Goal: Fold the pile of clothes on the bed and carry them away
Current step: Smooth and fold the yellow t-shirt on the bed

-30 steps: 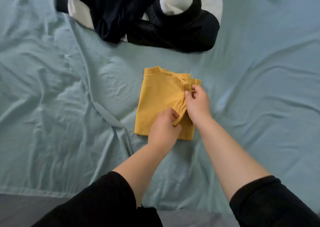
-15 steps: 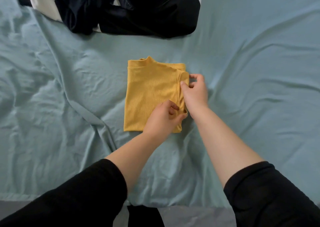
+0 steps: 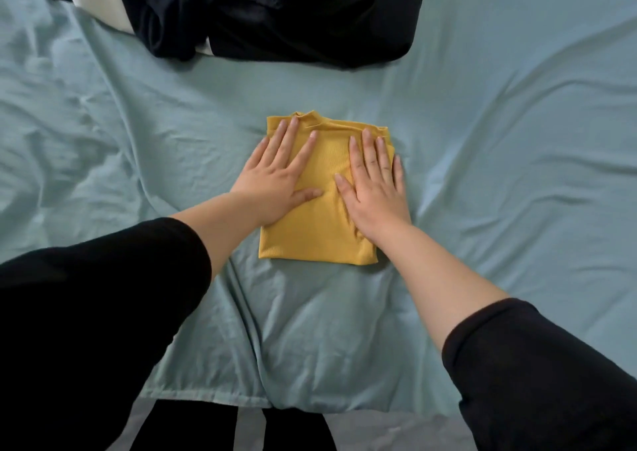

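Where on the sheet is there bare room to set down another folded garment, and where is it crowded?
Bare sheet lies left of the yellow folded top, right of it, and between it and the sheet's near edge. The far side is crowded: the dark clothes pile sits there.

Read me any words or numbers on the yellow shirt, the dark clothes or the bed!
None: nothing readable shows on the folded yellow shirt, the dark clothes pile or the blue sheet. The left hand and right hand lie flat on the shirt and hide part of it.
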Available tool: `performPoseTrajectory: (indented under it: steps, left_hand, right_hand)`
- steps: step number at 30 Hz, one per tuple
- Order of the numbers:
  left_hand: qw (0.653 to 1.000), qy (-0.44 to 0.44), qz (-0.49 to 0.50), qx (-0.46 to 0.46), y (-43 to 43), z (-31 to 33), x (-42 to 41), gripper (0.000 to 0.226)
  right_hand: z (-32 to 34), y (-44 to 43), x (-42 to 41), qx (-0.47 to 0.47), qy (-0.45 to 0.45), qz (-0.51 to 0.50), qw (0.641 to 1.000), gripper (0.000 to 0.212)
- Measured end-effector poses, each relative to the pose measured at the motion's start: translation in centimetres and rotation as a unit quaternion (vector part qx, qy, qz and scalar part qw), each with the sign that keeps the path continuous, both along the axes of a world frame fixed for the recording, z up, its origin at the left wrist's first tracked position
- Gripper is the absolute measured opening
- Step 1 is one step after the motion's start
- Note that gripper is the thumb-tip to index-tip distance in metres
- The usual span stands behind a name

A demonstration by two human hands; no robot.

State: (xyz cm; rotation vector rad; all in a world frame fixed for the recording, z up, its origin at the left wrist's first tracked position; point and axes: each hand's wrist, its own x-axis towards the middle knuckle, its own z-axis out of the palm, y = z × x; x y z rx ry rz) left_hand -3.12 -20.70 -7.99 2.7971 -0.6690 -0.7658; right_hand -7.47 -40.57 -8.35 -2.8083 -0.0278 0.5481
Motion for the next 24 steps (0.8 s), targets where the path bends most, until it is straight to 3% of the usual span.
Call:
performPoseTrajectory:
  steps: [6,10,12,14,15,17,19,21,24]
  left_hand:
    - [0.994,-0.085,-0.074,-0.005,2.0,1.9,-3.8,0.12]
    - [0.994,0.012,-0.1,0.047,3.7,1.1,-5.5,0.125]
    - [0.995,0.024,-0.093,0.04,3.7,1.4,-5.4,0.129]
    - [0.999,0.02,-0.019,-0.018,3.2,2.5,-5.5,0.13]
    - [0.994,0.016,0.076,-0.073,3.0,2.9,-5.4,0.124]
    - [0.93,0.04,0.318,-0.18,2.5,3.5,-5.0,0.086]
    - [0.854,0.092,0.469,-0.203,1.8,3.1,-4.1,0.046]
    - [0.846,0.109,0.494,-0.171,0.6,2.7,-3.3,0.035]
    - [0.865,0.106,0.469,-0.145,-1.3,2.4,-2.5,0.033]
  right_hand:
    - [2.1,-0.6,-4.7,-0.07,-0.131,0.092,0.985,0.067]
    - [1.1,-2.2,-8.1,-0.113,0.003,0.089,0.99,0.075]
    - [1.0,-2.2,-8.0,-0.08,-0.006,0.07,0.994,0.08]
    - [1.8,-1.6,-7.4,0.019,-0.047,-0.016,0.999,0.091]
    - [2.1,-1.4,-7.0,0.082,-0.082,-0.105,0.988,0.091]
    - [2.7,-1.2,-6.1,0.205,-0.111,-0.318,0.919,0.068]
    - [2.6,-1.2,-4.8,0.271,-0.023,-0.47,0.84,0.04]
    - [2.2,-1.3,-3.4,0.264,0.034,-0.51,0.818,0.025]
    - [2.3,-0.8,-1.9,0.273,0.065,-0.498,0.821,0.037]
